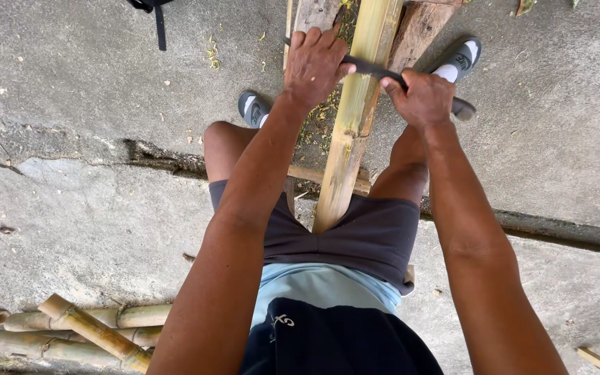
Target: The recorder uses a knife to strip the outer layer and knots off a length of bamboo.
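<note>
Both my hands clamp a dark blade (376,69) laid across a bamboo pole (351,132): left hand (314,64) pressing one end, right hand (421,97) fisted on the handle. The pole runs between my knees over wooden planks (421,24). It looks stiff, light and smooth-skinned, best gripped away from split edges.
</note>
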